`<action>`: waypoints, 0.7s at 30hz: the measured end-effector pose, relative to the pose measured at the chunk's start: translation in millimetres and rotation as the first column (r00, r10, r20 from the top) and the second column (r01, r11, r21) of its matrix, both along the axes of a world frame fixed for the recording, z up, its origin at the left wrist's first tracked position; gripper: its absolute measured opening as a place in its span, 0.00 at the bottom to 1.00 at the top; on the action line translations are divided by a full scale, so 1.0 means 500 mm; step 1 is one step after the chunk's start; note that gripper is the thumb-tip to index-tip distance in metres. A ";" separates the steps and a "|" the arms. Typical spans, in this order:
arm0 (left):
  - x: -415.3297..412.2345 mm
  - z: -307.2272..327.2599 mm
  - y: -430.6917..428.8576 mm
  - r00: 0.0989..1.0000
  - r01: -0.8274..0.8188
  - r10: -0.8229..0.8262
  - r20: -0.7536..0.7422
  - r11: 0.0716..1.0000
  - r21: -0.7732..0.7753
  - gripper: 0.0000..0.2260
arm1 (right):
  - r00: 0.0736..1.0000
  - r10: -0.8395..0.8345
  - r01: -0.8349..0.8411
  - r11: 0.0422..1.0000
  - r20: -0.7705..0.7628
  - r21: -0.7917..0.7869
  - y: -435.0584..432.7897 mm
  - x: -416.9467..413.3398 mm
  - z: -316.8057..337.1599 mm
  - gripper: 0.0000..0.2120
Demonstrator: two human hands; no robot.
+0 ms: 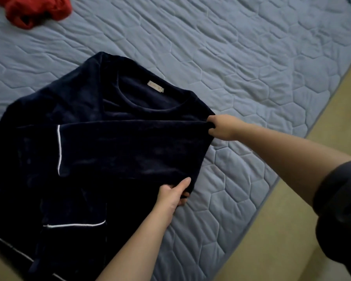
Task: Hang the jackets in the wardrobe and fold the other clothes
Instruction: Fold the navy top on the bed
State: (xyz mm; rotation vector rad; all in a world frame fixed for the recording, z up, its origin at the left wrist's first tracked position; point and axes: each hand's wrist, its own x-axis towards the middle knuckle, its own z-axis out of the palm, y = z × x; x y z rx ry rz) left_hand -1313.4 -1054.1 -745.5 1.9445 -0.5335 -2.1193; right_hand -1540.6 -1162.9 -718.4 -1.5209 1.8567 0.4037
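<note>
Okay, navy velvety top (114, 151), white piping, tan neck label, spread on the grey quilted mattress (251, 57). Your right hand (221, 127) pinches its folded shoulder edge. Your left hand (173, 194) grips the same fold lower down, thumb on top.

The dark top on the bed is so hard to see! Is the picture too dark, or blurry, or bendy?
Head view: dim, even light makes the top look almost black; only its white trim and neck label stand out. Head view: the wide lens seems to bend the edge of the bed cover, and the red cloth in the corner looks soft. No glare.
</note>
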 end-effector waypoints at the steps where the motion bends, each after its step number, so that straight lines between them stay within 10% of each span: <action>1: -0.009 -0.001 0.006 0.999 0.001 0.000 0.033 1.000 -0.011 0.09 | 1.000 0.006 -0.006 1.000 0.008 0.013 0.001 -0.008 0.002 0.14; 13: -0.011 0.013 0.005 0.998 0.044 -0.040 -0.038 0.992 0.116 0.07 | 0.975 -0.175 0.140 0.962 -0.140 -0.233 0.057 0.019 -0.043 0.12; 21: 0.148 0.082 -0.078 0.846 0.502 -0.491 0.206 0.865 0.003 0.07 | 0.973 -0.084 0.006 0.942 -0.217 -0.335 0.056 0.055 0.012 0.22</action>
